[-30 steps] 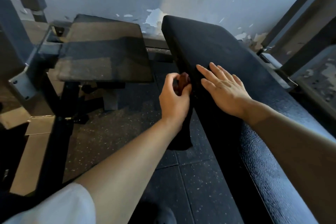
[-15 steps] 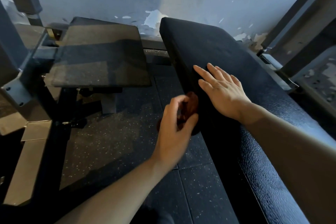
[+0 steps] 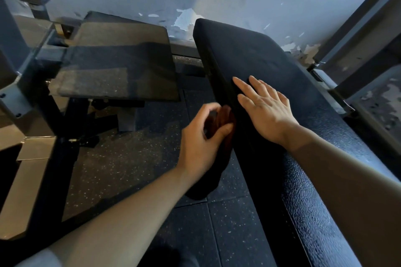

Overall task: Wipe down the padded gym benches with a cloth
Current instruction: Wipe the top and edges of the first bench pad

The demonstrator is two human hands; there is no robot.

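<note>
A long black padded bench [image 3: 256,54] runs from the far wall toward me on the right. My right hand [image 3: 264,108] lies flat on its top near the left edge, fingers straight. My left hand [image 3: 201,141] grips a dark reddish-brown cloth [image 3: 217,158] and holds it against the bench's left side face. The cloth's loose end hangs down below the hand toward the floor. A second, smaller dark pad [image 3: 117,65] sits to the left on a metal frame.
Grey metal frame parts [image 3: 19,102] stand at the left, and angled grey beams [image 3: 360,34] at the right. Speckled black rubber floor tiles [image 3: 130,158] lie between the two pads. A wall with peeling paint [image 3: 186,19] is behind.
My left hand slid the cloth down and toward me along the bench's side, then back up a little. The right hand stayed flat on the pad.
</note>
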